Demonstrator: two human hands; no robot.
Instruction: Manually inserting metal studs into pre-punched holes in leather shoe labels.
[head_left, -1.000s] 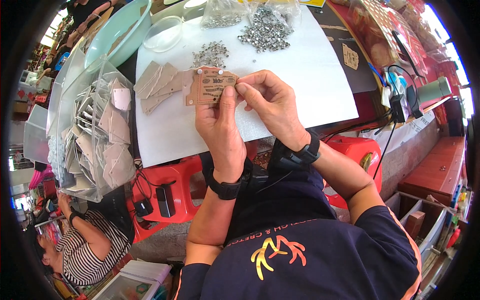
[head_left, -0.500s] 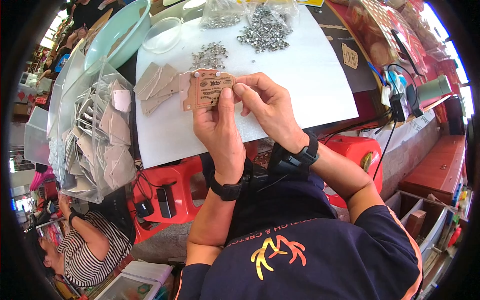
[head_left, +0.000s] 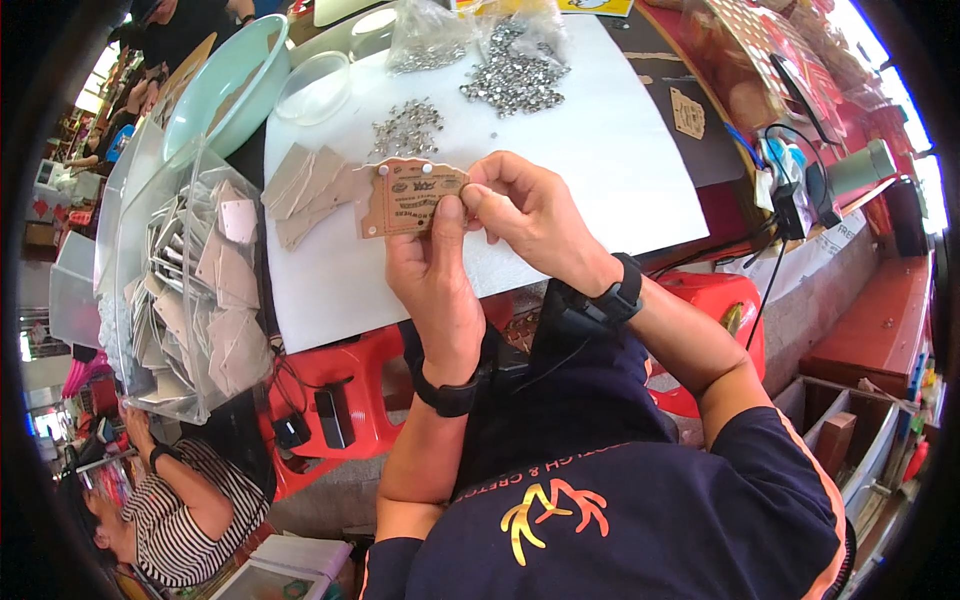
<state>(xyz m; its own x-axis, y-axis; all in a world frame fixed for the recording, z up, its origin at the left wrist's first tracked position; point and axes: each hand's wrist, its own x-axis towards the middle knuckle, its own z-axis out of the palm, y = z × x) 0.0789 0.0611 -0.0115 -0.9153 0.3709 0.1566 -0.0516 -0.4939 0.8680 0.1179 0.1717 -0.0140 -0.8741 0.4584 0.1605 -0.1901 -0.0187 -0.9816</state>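
A brown printed cardboard card (head_left: 405, 205) with a wavy edge is held up over the white sheet (head_left: 610, 170). Small round metal studs show at several of its corners. My left hand (head_left: 440, 290) grips the card from below, thumb on its printed face. The fingertips of my right hand (head_left: 535, 215) are pinched at the card's upper right corner; whether a stud sits between them is hidden. Just beyond the card lies a small pile of metal studs (head_left: 408, 128). To its left a fanned stack of plain grey-brown cards (head_left: 300, 195) rests on the sheet.
A clear plastic bin (head_left: 205, 385) full of grey cards stands at the left, with a pale green basin (head_left: 225, 95) behind it. Bigger stud heaps (head_left: 515, 80) spill from plastic bags. Cables and a grey-green cylinder (head_left: 865, 170) lie at the right. Someone in stripes (head_left: 190, 510) sits lower left.
The view has shifted slightly, and the card is tilted a little differently and sits a bit lower. Both hands keep hold of the card, with the right fingertips still at its right corner.
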